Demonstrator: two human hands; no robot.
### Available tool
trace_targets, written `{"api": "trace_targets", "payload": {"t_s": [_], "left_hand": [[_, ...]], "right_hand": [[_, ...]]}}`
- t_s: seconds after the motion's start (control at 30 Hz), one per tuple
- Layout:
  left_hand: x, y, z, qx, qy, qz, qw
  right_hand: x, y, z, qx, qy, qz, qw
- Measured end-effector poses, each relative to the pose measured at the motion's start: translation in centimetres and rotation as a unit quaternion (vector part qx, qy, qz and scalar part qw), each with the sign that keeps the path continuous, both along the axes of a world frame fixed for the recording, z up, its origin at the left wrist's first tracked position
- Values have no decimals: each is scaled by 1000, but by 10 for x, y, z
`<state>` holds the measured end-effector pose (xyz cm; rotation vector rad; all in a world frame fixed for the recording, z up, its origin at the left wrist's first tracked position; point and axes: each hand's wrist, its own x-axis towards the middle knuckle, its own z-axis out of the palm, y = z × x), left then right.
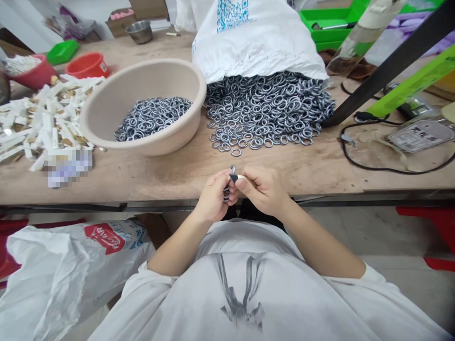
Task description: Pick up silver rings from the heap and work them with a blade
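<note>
Front-right of the beige basin [167, 144], gray rings [226, 193] are held by the left hand [213, 196], a black-tipped white piece [235, 177] is pinched by the right hand [266, 190], and gray rings could be dropped if finger pressure is eased.

"STAR" [111, 239] on bag [83, 272], QR [232, 15] on sack [256, 47]

Red tub [87, 70], one. Behind and left of tub: green tray [62, 52]. Farther left of tub: filled pinkish-red bowl [40, 76]. Beyond tub, to its right: cardboard box [119, 28] with pink contents [121, 14], metal bowl [140, 33].
</note>
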<state>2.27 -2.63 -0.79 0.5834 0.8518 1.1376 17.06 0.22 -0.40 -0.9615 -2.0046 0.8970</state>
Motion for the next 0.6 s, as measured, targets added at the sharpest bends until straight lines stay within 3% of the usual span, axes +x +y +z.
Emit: {"api": "trace_targets", "payload": {"t_s": [0.1,0.17,0.37,0.6], "left_hand": [[1,0,0,-5,1,0,1000],[0,-2,1,-5,0,-4,1000],[-5,-10,3,23,3,-73,997],[-28,4,-3,4,41,66,997]], "right_hand": [[-2,-5,0,68,-34,-4,997],[-1,-2,-3,76,-45,-8,996],[5,40,-18,-3,-178,-138,974],[-24,74,-19,52,-369,-134,918]]}}
